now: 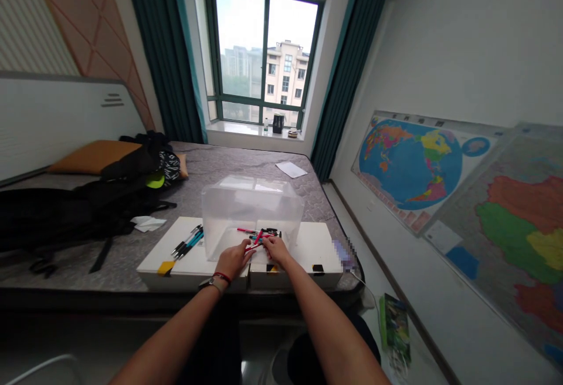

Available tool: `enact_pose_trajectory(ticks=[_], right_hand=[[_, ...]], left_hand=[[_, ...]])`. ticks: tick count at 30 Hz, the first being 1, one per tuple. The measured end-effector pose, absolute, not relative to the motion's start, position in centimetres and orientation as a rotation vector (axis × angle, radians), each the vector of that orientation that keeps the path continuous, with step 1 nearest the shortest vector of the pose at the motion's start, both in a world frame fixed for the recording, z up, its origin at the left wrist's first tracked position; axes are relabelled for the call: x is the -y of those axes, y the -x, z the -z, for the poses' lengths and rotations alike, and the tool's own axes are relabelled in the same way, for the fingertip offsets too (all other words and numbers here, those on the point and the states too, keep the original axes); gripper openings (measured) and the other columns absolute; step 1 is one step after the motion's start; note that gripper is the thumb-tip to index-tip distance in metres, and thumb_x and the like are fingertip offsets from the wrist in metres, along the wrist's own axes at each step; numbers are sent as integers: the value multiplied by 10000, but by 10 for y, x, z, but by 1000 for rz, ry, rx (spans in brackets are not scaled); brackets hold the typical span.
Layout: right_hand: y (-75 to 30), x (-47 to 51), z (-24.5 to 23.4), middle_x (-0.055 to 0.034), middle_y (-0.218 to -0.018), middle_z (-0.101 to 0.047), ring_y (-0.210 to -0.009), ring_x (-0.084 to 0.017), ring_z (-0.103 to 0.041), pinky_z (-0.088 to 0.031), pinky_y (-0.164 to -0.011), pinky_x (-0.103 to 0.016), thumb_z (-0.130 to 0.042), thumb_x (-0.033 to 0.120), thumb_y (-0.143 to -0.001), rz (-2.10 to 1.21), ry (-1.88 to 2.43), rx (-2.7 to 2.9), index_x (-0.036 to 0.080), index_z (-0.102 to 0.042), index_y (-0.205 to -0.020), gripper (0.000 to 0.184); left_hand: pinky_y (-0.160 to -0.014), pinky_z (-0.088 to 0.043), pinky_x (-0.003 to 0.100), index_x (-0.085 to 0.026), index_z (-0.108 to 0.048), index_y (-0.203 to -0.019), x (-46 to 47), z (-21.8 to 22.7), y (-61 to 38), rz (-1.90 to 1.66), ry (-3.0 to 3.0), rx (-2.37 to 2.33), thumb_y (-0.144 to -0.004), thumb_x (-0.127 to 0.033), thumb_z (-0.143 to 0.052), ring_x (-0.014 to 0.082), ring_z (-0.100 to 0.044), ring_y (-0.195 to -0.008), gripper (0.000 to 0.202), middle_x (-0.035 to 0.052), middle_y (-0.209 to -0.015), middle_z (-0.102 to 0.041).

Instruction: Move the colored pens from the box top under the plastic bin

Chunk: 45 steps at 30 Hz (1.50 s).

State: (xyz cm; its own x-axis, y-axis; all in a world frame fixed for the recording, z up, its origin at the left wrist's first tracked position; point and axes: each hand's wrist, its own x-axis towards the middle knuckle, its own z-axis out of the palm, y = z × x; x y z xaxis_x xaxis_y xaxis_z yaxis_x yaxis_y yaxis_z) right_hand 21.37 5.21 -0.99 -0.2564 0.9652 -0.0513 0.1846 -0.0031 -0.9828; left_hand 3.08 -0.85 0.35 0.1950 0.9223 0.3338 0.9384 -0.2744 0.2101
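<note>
A clear plastic box stands on white cartons, and both my hands reach its near side. My left hand, with a watch and a red band at the wrist, is closed on a slim red pen. The fingers of my right hand close on the pen's other end; their exact grip is partly hidden. Just beyond my fingertips lies a loose pile of red, blue and black pens. To the left of the box, several blue and black pens lie side by side.
Two white cartons sit at the near edge of a grey mattress. Dark bags and clothing fill the left side. A crumpled tissue and a paper sheet lie on the mattress. A cable runs down at right.
</note>
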Motion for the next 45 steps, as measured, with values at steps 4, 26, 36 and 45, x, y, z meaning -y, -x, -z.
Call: enact_pose_trajectory(ticks=[4,26,36,45], right_hand=[[-213,-52,10,51,-483,-461,-373,-99,-421,-312,-395,-209,-509,467,-875,-1354,1212,1506,190,-536,-668,347],[-213,-48,-1,64,-466,-468,-358,-84,-434,-299,-351,-197,-581,523,-793,-1363,1254,1313,196,-489,-656,366],[-209,-54,7,46,-564,-526,-431,-75,-475,-336,-372,-160,-602,457,-799,-1360,1232,1002,194,-489,-743,292],[-200,-60,7,42,-523,-504,-391,-76,-455,-347,-366,-169,-462,485,-906,-1352,1263,794,193,-500,-743,336]], left_hand=[[-636,-357,261,-250,-562,-1040,8,-2,-30,645,2458,1761,-999,-426,-274,172,-628,-772,341,41,-875,-676],[-635,-372,270,-218,-582,-954,10,-7,-32,787,2337,1945,-995,-401,-248,175,-620,-767,383,57,-869,-671],[-606,-346,265,-207,-580,-845,8,-5,-30,789,2327,1931,-986,-433,-258,176,-607,-730,418,55,-813,-653],[-626,-357,263,-214,-596,-873,8,-5,-29,769,2343,1913,-976,-448,-288,172,-605,-748,401,49,-828,-652]])
